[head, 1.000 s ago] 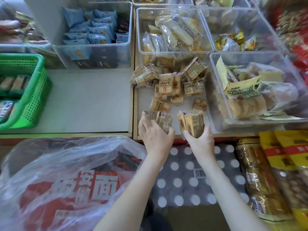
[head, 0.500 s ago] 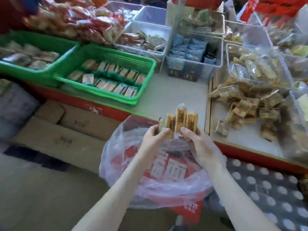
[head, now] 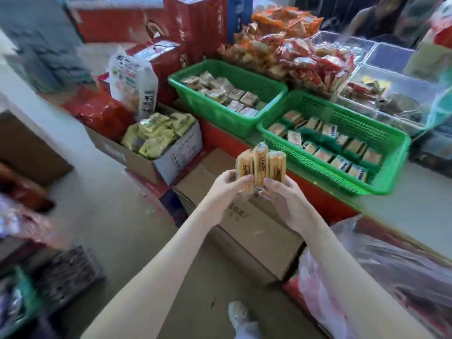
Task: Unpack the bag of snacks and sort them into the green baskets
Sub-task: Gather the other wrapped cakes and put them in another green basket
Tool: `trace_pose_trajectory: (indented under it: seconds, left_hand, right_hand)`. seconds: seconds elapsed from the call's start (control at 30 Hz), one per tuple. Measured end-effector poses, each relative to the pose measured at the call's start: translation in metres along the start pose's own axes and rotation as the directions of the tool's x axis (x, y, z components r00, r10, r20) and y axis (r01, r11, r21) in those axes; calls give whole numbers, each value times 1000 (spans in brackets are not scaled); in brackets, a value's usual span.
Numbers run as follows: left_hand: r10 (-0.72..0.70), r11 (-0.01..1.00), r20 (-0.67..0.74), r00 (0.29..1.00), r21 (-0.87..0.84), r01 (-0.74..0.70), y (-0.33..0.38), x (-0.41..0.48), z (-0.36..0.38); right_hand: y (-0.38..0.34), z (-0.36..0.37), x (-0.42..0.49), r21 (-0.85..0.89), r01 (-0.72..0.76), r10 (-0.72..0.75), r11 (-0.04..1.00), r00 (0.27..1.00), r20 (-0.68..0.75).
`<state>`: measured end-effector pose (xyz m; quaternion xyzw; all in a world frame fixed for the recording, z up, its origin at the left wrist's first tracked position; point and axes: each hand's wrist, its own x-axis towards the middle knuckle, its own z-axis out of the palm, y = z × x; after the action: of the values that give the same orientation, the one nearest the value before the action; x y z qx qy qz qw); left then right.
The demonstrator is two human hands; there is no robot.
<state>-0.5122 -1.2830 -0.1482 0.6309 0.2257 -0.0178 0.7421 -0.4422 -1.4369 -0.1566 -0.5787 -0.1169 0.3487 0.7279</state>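
Setting: shop corner, with stock piled on a surface (head: pixel 415 216) and on the floor; the view is blurred at its edges.
Packs: three tan wrapped packs (head: pixel 260 165) are held upright side by side in the air, just short of the near basket and above a carton (head: pixel 244 231) on the floor.
Left hand (head: pixel 227 189): fingers are curled round the left end of the packs.
Right hand (head: pixel 288 204): clasped round the right end of the packs.
Near basket (head: pixel 325 172): green, set on the surface, part filled with rows of small packs; bare mesh is seen along its far side.
Far basket (head: pixel 212 111): green, with one layer of squarish packs; about half is bare.
Bag (head: pixel 379 277): clear plastic over red print, at lower right; its contents cannot be made out.
Done: both baskets are judged part stocked.
Left: the held packs are not yet set down, and the basket meant for them cannot be told; more is judged to remain in the bag.
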Motion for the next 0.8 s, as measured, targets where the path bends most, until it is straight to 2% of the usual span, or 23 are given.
trace_pose_trajectory:
  seconds: [0.3,0.43,0.5,0.6,0.8]
  left_hand:
    - [39,999,-75,996,39,-36,64,135,-126]
    - [41,997,-146,988,73,-31,101,201,-171]
    - [40,998,-192,981,62,-28,116,233,-188]
    - [28,999,-236,971,36,-20,135,282,-207]
    - [-21,998,-99,995,59,27,152,377,-210]
  right_hand:
    - [-14,58,193,-144,7,5,990,996,84]
    - [-38,74,278,-127,-27,40,992,994,103]
    - [-53,75,315,-127,-49,54,991,998,33]
    - [-71,64,363,-228,-69,30,971,985,-171]
    - [-83,33,417,-309,-150,21,939,923,-384]
